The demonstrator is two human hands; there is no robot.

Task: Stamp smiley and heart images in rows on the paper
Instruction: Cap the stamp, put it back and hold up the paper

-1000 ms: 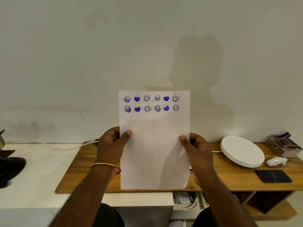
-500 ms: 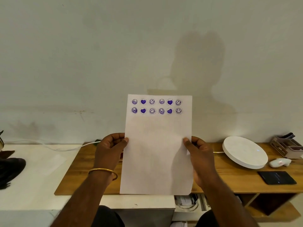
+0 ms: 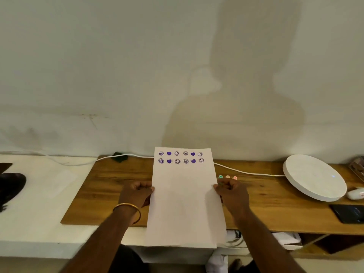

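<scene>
Centrally in the frame, a person is holding a white sheet of paper [image 3: 185, 200] by its two long edges. The left hand [image 3: 136, 194], wearing a gold bangle [image 3: 129, 210] at the wrist, is pinching the sheet's left edge with curled fingers, and the right hand [image 3: 232, 194] is pinching the right edge the same way. Two rows of purple stamps [image 3: 180, 157], smileys and hearts alternating, are showing near the paper's top edge. The sheet is lying over a wooden desk [image 3: 98, 194], its lower end reaching past the desk's front edge. Just above the right hand, three small coloured stamp tops [image 3: 227, 177] are peeking out. A white cable [image 3: 246, 171] is running along the back of the desk toward a round white disc [image 3: 313, 177] at the right, with a dark phone [image 3: 348, 212] lying below it
</scene>
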